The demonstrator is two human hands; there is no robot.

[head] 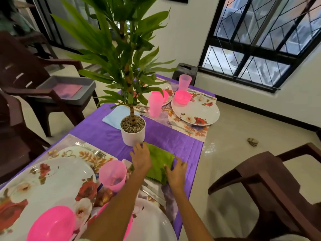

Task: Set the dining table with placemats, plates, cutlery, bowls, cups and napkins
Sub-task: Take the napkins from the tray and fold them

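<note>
A folded green cloth napkin [160,162] lies flat on the purple tablecloth [104,134] just in front of the white potted plant [132,132], its long axis running from the pot diagonally toward the table's near right edge. The left hand [141,160] rests on its left side with fingers spread and flat, while the right hand [176,172] presses its near right corner, fingers also splayed. Beyond the pot sit floral plates, and brown plastic chairs [271,185] stand on pale tiles beneath a barred window.

Purple-clothed table [104,134]; placemats [188,127]; potted plant [133,131]
</note>
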